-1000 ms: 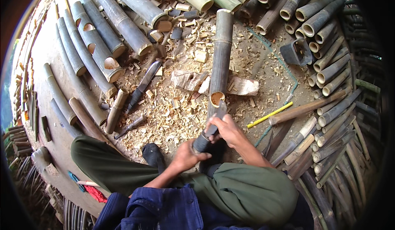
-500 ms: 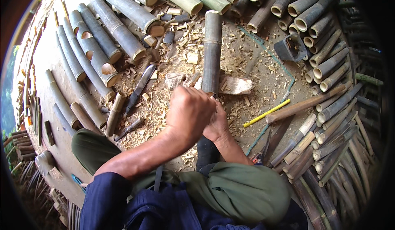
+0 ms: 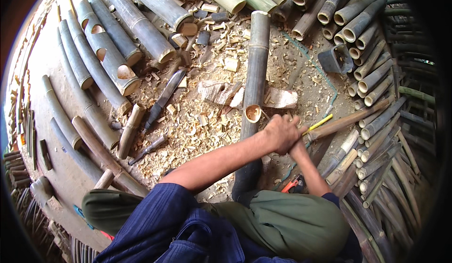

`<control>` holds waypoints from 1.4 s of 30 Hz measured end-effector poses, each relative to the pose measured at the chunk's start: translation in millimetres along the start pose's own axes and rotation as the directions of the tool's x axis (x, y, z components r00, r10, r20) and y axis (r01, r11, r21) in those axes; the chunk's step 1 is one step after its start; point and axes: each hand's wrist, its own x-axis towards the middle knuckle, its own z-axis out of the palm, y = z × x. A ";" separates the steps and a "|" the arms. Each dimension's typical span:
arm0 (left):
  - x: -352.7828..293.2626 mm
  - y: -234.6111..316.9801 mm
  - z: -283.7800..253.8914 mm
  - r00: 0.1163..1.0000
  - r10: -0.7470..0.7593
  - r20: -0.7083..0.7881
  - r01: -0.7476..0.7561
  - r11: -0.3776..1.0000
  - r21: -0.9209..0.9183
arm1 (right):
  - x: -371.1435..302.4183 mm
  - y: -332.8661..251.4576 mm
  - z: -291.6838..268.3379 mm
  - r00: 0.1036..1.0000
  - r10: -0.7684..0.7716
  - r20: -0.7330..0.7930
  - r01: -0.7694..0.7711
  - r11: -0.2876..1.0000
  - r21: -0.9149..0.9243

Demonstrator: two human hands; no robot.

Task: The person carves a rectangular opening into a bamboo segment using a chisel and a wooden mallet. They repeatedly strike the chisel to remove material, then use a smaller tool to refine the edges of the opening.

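Observation:
A dark grey bamboo tube [image 3: 255,70] runs away from me across a pale, rough wooden block [image 3: 282,98]. A round-edged hole [image 3: 253,113] with a light rim is cut in its near part. Just right of the hole, my left hand [image 3: 278,133] is closed, its forearm crossing over the tube. My right hand [image 3: 297,146] is closed against it, partly hidden behind. From the hands a thin dark tool [image 3: 265,116] points toward the hole; its handle is covered by the fingers. A dark-trousered or dark-covered foot [image 3: 247,178] rests at the tube's near end.
Wood chips [image 3: 188,136] litter the ground. A large knife [image 3: 165,98] and a chisel-like tool [image 3: 148,150] lie left. Right are a yellow stick [image 3: 325,120], a teal cord [image 3: 335,93], a black container [image 3: 335,59] and an orange-handled tool [image 3: 293,184]. Bamboo tubes [image 3: 372,79] surround me.
Both hands have moved right and slightly nearer, off the top of the tube, uncovering the hole. They remain closed together. The whole view has shifted a little.

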 end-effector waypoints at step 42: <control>-16.9 -13.8 10.2 0.341 -0.520 -0.783 -0.219 0.766 -0.604 | 102.8 -97.4 -101.5 0.679 -0.531 0.507 0.713 0.311 -0.629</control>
